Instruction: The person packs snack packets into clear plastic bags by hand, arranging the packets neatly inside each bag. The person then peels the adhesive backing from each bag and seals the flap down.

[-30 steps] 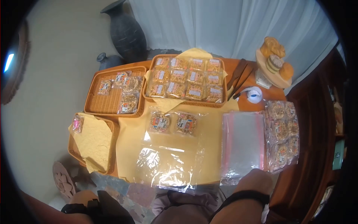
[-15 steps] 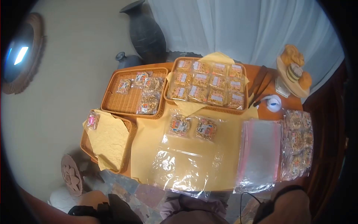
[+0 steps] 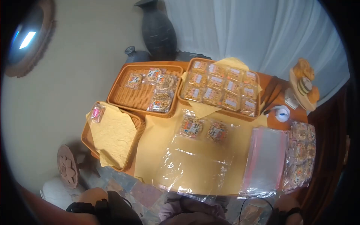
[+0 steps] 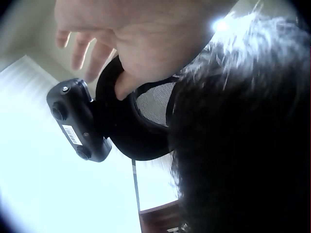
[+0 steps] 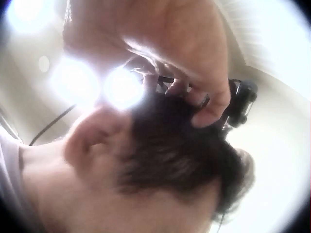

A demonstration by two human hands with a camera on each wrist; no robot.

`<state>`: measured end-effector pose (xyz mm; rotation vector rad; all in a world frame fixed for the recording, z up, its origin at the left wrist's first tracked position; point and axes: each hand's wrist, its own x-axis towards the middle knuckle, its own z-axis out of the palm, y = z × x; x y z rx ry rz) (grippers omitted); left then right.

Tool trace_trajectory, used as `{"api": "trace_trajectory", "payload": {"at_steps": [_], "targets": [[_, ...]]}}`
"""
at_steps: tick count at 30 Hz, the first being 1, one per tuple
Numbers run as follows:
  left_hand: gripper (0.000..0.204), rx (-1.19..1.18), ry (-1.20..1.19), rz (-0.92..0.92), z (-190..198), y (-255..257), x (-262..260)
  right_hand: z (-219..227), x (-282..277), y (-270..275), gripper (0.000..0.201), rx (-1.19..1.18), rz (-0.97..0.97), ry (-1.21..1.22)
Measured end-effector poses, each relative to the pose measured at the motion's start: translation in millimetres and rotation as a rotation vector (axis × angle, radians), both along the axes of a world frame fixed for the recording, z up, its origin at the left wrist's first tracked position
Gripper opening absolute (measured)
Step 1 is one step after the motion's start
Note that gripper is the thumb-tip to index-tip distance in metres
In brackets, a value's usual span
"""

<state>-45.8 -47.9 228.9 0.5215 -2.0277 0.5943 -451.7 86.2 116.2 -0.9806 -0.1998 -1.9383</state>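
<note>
In the left wrist view my left hand (image 4: 155,36) holds a black headband (image 4: 138,138) with a mesh panel. Its thumb lies on the near face and the other fingers reach behind. A small black camera (image 4: 77,121) is fixed to the band's front. My right hand (image 5: 160,46) is up at the head in the right wrist view, fingers curled at a black strap over the dark hair (image 5: 170,150). Below, in the head view, two round wrapped nut snacks (image 3: 191,126) lie at the upper end of a large clear bag (image 3: 195,165) on yellow paper.
A wicker tray (image 3: 125,99) with several wrapped snacks stands at the back left, beside a full basket (image 3: 236,115). A paper-lined basket (image 3: 137,137) sits front left. Flat pink-edged bags (image 3: 264,161), a packed bag of snacks (image 3: 301,152) and a tape roll (image 3: 282,113) lie right.
The head view has swung, so the table sits further right and tilts more. My right forearm has drawn down to the bottom edge. The trays and snacks keep their places on the table.
</note>
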Motion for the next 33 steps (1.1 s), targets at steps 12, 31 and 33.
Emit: {"api": "trace_trajectory", "payload": {"at_steps": [12,31,33], "targets": [[0.071,0.034,0.035,0.1,-13,16,20,-7,6,-8,0.023,0.081,-0.079,-0.011],[0.071,0.027,0.174,0.225,-48,56,38,4,17,0,0.013,0.135,-0.24,0.057],[0.071,0.056,0.174,0.236,-48,65,38,6,17,8,0.013,0.171,-0.261,0.057]]}}
